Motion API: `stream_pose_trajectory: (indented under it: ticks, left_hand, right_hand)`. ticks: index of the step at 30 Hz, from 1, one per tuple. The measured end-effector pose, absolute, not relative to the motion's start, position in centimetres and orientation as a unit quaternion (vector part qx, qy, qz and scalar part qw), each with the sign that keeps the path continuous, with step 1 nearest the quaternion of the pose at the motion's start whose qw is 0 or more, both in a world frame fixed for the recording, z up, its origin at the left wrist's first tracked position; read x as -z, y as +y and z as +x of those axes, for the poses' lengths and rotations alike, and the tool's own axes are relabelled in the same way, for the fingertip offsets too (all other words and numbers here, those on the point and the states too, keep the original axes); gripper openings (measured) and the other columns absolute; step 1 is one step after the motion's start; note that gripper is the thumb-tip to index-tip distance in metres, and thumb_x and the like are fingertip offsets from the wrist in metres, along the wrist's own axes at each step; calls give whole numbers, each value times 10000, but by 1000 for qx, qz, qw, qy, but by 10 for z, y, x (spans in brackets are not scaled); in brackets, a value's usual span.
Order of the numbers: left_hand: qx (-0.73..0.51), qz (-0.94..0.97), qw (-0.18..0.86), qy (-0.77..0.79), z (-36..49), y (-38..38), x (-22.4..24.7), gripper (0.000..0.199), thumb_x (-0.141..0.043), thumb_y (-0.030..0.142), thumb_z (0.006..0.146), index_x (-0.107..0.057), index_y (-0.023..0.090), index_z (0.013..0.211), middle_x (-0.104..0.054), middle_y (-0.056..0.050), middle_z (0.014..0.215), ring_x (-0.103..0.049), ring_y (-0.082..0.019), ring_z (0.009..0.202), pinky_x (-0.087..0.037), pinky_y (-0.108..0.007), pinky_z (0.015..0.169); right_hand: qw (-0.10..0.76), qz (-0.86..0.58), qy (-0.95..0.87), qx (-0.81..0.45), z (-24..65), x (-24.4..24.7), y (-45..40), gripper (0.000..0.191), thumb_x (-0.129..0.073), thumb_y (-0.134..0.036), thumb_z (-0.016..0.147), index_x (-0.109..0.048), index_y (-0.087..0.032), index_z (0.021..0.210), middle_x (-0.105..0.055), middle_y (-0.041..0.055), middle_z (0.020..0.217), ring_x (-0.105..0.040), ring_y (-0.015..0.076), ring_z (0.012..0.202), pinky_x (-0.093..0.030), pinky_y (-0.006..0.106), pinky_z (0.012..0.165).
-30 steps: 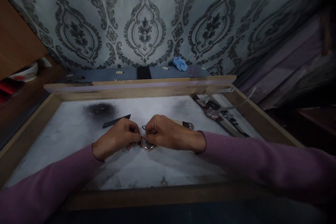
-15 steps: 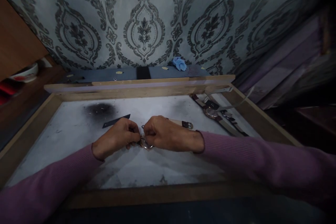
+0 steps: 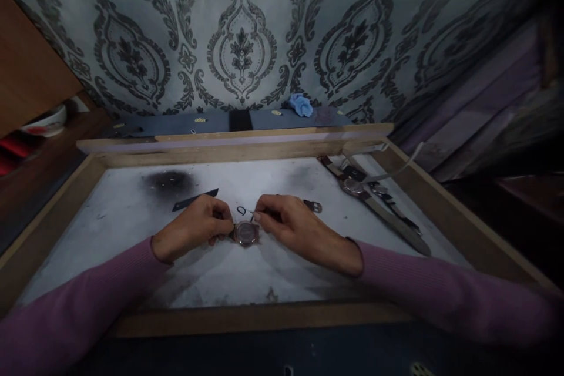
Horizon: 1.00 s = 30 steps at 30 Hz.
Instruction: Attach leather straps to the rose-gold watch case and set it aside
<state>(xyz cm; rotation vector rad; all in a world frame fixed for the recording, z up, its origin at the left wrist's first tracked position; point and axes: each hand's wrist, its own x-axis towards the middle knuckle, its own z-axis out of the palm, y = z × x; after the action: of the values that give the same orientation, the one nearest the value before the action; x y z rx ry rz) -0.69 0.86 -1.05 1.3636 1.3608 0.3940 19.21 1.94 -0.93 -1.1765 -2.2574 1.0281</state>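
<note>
"What's nearest you?"

"The wooden tray (image 3: 264, 320); its near rim is a plain brown band. On its white, smudged floor, the watch (image 3: 245, 235) lies between my hands: a round, glossy case with a rosy metal edge."

"How are your hands?"

"My left hand (image 3: 194, 224) pinches the watch's left side, thumb against curled fingers. My right hand (image 3: 297, 226) is pinched near its upper right on a thin dark piece (image 3: 252, 218), too small to make out."

"Anything in the way?"

"My left fingers cover that side of the watch. Just beyond it sits a dark cord loop (image 3: 241, 211). A flat, dark strip (image 3: 182, 205) pokes out behind my left hand; my right partly hides a buckled strap (image 3: 314, 205). Well to the right, other watches (image 3: 352, 186) crowd a long, smooth grey strap (image 3: 399, 229)."

"And past the tray?"

"A crumpled blue cloth (image 3: 301, 105) on a dark blue surface (image 3: 176, 125), then grey wallpaper (image 3: 242, 41) with leafy medallions."
</note>
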Motion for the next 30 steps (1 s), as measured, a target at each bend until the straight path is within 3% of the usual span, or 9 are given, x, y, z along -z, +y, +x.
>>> stream_pose_trajectory:
  ticks: [4, 8, 13, 16, 19, 30]
  left_hand:
    - [-167, 583, 557, 567, -11, 8, 7, 79, -586, 204, 642, -612, 146, 595, -522, 43, 505, -415, -74, 450, -303, -193, 422]
    - [-174, 600, 550, 555, -12, 6, -2, 80, -584, 211, 637, -606, 150, 590, -506, 44, 494, -405, -78, 461, -310, -194, 424]
    - [-171, 614, 540, 549, -11, 2, -17, 101, -590, 244, 640, -606, 151, 604, -503, 43, 523, -400, -76, 470, -306, -196, 422]
    - [-168, 625, 523, 554, -10, -1, -24, 107, -587, 244, 652, -612, 146, 618, -513, 37, 542, -405, -76, 480, -301, -196, 426]
    - [-175, 632, 516, 551, -10, -3, -26, 121, -581, 254, 663, -617, 143, 632, -530, 30, 556, -411, -80, 491, -316, -195, 436]
    - [-191, 626, 517, 552, -9, -5, -26, 184, -634, 326, 696, -648, 142, 685, -534, 36, 558, -392, -71, 485, -307, -194, 451]
  right_hand:
    - [233, -430, -785, -381, 194, 18, 17, 134, -501, -169, 858, -626, -129, 829, -554, -10, 631, -466, 105, 579, -324, 235, 560]
    - [273, -427, -748, -429, 193, 21, 16, 279, -479, -111, 842, -642, -135, 1068, -476, -53, 566, -415, 96, 529, -326, 214, 523]
    - [233, -428, -692, -532, 185, 13, 14, 230, -459, -82, 824, -687, -111, 838, -537, -17, 579, -462, 91, 535, -369, 203, 513]
    - [203, -386, -658, -614, 181, 8, 10, 204, -519, -221, 864, -679, -101, 822, -633, 36, 691, -533, 99, 578, -418, 205, 527]
    - [201, -357, -618, -671, 179, 9, 6, 220, -657, -319, 791, -677, -105, 835, -653, 41, 697, -579, 109, 586, -426, 191, 493]
    - [242, -366, -547, -713, 177, 11, 3, 227, -743, -323, 711, -643, -125, 763, -637, 13, 636, -632, 118, 576, -445, 172, 448]
